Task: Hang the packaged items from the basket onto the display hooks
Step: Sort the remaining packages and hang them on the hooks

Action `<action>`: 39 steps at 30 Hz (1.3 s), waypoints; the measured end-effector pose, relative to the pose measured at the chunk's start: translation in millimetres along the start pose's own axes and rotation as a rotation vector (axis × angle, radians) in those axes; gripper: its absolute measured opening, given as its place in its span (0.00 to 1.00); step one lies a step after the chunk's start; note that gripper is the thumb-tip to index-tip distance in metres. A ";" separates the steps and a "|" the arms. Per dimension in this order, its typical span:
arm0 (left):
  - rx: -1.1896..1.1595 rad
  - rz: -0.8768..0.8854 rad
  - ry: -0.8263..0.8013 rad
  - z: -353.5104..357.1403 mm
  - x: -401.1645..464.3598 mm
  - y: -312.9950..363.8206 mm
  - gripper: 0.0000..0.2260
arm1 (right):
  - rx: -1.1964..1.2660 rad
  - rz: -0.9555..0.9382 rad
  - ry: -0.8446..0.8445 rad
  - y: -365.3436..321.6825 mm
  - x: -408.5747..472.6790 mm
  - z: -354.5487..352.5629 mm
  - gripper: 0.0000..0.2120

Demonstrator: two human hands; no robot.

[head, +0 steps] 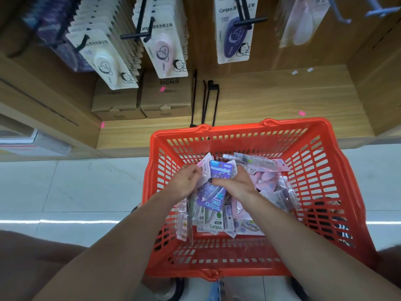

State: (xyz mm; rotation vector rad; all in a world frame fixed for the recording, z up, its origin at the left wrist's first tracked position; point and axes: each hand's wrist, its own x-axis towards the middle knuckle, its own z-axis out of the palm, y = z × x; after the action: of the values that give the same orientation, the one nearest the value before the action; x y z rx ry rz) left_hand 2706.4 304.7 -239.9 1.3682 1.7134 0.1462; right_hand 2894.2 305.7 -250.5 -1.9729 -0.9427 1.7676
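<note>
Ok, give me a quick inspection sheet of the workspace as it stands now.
Surface: red basket on what looks like a wheeled cart over pale floor tiles.
Job's things: loose packaged items piled in the basket; a blue-topped packet held up between both hands.
Display hooks: black hooks carry white, pink and purple packets; one hook holds a purple packet.
Clutter: two cardboard boxes and spare black hooks on the wooden shelf.
Grip: left hand and right hand both closed on packets.
Cables: nothing seen.
Surroundings: wooden shelving.
</note>
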 end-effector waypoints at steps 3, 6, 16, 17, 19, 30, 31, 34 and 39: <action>0.011 0.005 0.029 1.0 -0.1 -0.9 0.10 | 0.017 -0.023 0.000 -2.1 -3.5 -2.4 0.30; 0.079 -0.025 -0.010 -0.9 2.7 -2.4 0.25 | 0.053 -0.045 -0.019 5.8 -4.3 -8.6 0.30; 0.088 -0.057 -0.145 6.1 4.5 -12.2 0.44 | 0.240 -0.061 -0.072 13.2 -11.3 -31.5 0.25; 0.078 -0.054 -0.149 6.5 4.4 -12.3 0.42 | 0.260 -0.069 -0.086 14.0 -11.8 -32.8 0.24; 0.021 -0.031 -0.137 3.4 -1.2 -2.7 0.35 | 0.300 -0.078 -0.106 14.2 -14.4 -36.9 0.20; -0.387 0.017 0.100 -10.9 -21.2 56.9 0.18 | 0.575 -0.110 -0.184 5.4 -30.5 -57.6 0.17; -0.392 -0.003 0.126 -12.8 -24.5 60.5 0.20 | 0.584 -0.114 -0.190 3.8 -32.6 -58.1 0.17; -0.531 -0.079 0.073 -20.1 -34.2 68.3 0.28 | 0.616 -0.134 -0.243 -1.7 -40.8 -57.4 0.20; -0.825 -0.087 -0.163 -32.0 -63.9 83.4 0.22 | 0.627 -0.194 -0.323 -18.4 -63.8 -48.7 0.23</action>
State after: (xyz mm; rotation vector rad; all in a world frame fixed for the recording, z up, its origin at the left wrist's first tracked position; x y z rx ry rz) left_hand 2741.9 297.1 -136.3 0.6673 1.3328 0.6001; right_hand 2935.9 285.8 -182.3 -1.1964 -0.5399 1.9840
